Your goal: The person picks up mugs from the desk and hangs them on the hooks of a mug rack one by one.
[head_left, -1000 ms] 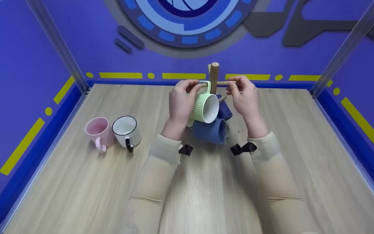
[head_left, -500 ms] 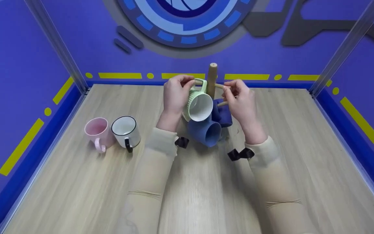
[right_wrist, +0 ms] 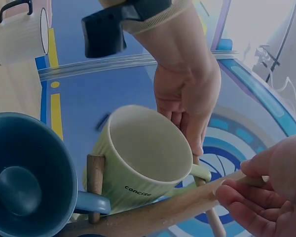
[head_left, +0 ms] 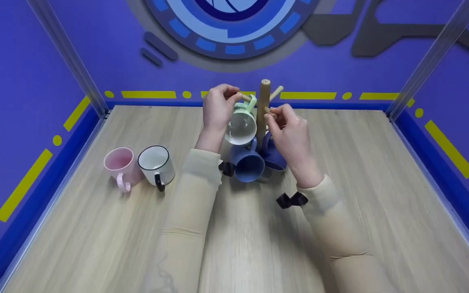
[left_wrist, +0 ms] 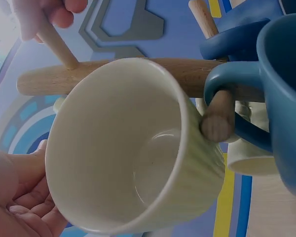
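A wooden mug tree (head_left: 264, 97) stands near the back of the table. From one of its upper pegs hangs a ribbed pale green mug (head_left: 240, 127), handle up and mouth towards me. The thumb and fingers of my left hand (head_left: 216, 108) pinch that peg's end, beside the mug's handle. My right hand (head_left: 291, 132) pinches another upper peg (right_wrist: 249, 180) on the right of the post. Lower down hang a blue mug (head_left: 240, 156) facing the front and a dark blue mug (head_left: 274, 156), partly hidden by my right hand. Another pale mug (left_wrist: 251, 163) shows low behind the post.
On the left of the table a pink mug (head_left: 130, 173) and a white mug with black rim and handle (head_left: 165, 171) stand upright, side by side. Blue panels (head_left: 202, 73) close off the back and both sides.
The mug tree has turned clockwise as seen from above, its front mugs swinging left. My left hand has gone left and back; my right hand has come left and forward with its peg.
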The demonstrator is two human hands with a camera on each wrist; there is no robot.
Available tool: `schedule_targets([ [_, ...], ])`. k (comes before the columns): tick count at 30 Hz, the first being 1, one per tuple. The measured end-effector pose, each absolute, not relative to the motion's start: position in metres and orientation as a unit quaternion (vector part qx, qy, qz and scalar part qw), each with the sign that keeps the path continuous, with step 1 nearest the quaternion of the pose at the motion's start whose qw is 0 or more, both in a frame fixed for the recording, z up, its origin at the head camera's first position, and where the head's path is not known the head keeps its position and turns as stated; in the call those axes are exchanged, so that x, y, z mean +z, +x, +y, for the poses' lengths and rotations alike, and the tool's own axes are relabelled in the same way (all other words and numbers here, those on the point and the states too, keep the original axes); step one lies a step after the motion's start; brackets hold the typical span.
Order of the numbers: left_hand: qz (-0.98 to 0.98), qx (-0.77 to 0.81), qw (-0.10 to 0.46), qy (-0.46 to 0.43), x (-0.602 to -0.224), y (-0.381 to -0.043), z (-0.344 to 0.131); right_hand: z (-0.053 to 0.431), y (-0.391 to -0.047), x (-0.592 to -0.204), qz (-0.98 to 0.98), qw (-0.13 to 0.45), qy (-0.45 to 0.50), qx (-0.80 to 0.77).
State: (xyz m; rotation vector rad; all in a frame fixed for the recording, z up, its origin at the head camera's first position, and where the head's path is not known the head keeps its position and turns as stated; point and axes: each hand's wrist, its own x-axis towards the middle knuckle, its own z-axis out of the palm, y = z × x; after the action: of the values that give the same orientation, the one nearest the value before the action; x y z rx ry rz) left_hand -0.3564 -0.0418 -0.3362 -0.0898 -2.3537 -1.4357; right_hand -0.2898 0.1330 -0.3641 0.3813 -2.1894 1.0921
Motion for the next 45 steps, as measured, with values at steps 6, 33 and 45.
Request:
schedule_targets([
  [6, -0.845, -0.501, 0.185, -0.032, -0.334, -0.364, -0.042, 0.122, -0.290, -0.364, -0.839, 0.335, 0.159, 0.399],
  [33, -0.836, -0.471, 0.277, -0.059, -0.375, -0.308, -0.067, 0.116, -0.288, -0.362, -0.848, 0.317, 0.161, 0.394],
  [45, -0.858, -0.460, 0.227, 0.031, -0.407, -0.258, -0.126, 0.116, -0.290, -0.362, -0.849, 0.317, 0.167, 0.387],
])
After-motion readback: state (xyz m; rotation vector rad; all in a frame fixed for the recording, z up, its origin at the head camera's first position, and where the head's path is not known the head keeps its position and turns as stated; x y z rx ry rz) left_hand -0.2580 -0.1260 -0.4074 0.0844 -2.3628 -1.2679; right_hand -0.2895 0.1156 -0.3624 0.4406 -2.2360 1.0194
